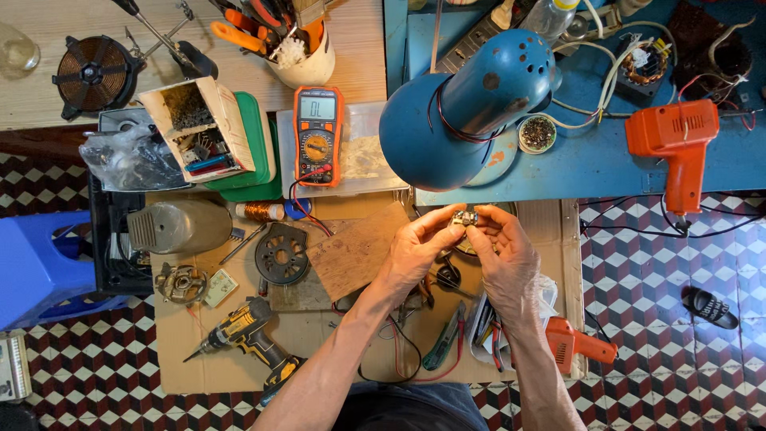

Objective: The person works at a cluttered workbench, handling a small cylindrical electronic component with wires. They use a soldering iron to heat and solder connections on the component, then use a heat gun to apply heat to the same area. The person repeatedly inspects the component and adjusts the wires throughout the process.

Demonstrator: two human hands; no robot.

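A cardboard sheet (359, 363) on the tiled floor carries the work; the blue lamp (467, 108) leans over its far edge, seemingly to light the hands; a yellow cordless drill (243, 331) lies near its left front corner; left hand (415, 247) and right hand (504, 259) both pinch a small metal part (463, 217) between fingertips, raised under the lamp.
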